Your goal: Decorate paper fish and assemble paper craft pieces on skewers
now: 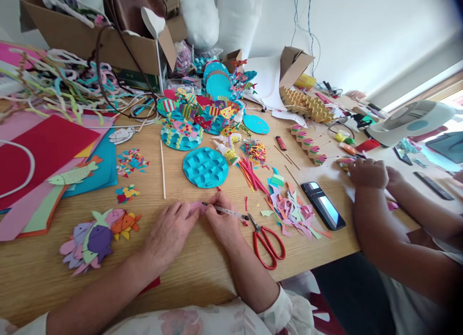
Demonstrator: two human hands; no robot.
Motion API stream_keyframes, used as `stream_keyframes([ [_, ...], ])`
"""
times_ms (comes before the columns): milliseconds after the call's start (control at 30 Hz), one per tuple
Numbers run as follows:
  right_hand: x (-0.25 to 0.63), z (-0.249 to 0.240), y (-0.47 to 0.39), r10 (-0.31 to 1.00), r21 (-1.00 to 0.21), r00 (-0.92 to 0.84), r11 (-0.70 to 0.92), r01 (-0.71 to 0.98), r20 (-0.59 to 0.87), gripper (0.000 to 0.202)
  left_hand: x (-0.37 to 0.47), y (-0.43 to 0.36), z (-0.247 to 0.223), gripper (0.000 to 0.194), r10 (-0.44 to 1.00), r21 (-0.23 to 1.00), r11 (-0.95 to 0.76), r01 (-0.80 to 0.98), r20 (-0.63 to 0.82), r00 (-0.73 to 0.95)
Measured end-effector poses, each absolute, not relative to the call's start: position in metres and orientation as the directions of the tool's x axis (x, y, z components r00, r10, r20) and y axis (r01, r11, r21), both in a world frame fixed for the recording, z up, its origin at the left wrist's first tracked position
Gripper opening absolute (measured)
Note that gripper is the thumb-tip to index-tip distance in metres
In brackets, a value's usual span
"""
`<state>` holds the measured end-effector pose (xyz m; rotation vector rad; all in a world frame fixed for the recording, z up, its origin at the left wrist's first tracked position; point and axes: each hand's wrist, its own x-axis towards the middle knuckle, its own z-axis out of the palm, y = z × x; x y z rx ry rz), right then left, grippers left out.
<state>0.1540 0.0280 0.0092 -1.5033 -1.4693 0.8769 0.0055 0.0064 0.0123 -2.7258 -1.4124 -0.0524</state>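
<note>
On the left of the wooden table (126, 258), coloured paper sheets (54, 151) lie in a loose pile, with a cluster of paper fish (96, 241) nearer the person. To the right of these, two little heaps of paper bits (132, 162) sit apart, and a wooden stick (162, 171) lies with its long axis running away from the person. The person's left hand (171, 229) rests palm down, fingers together, over the left end of a pink paper piece (197, 208); whether it pinches the paper or only presses it cannot be told. The paper lies on the table between the two hands, its visible part running roughly sideways, just on the near side of a blue woven disc (205, 167). The right hand (226, 224) grips a pen (228, 211) between thumb and fingers. The pen's long axis runs mostly left to right, its dark tip pointing left at the paper and its rear end lower, to the right. Beside that end lie scissors (269, 245), red handles toward the table edge, blades pointing up and left. Farther right come paper offcuts (291, 209), a phone (323, 205) lying aslant, and a co-worker's closed hand (369, 174).
</note>
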Motion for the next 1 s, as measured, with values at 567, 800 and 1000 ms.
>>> stream_keyframes([
  [567,0.1563,0.0063,0.0275,0.995,-0.871,0.043,0.058,0.488,0.09,0.005,0.0052,0.005,0.0116,0.038,0.825,-0.04,-0.563,0.825,0.033,0.564],
  [800,0.1555,0.0084,0.0279,0.99,-0.848,0.064,0.077,0.524,0.13,0.005,0.0054,0.005,0.0111,0.037,0.827,-0.054,-0.56,0.827,0.036,0.562],
  [1000,0.1551,0.0076,0.0284,0.987,-0.849,0.068,0.092,0.521,0.149,0.005,0.0052,0.0053,0.0099,0.038,0.823,-0.044,-0.564,0.825,0.058,0.566],
])
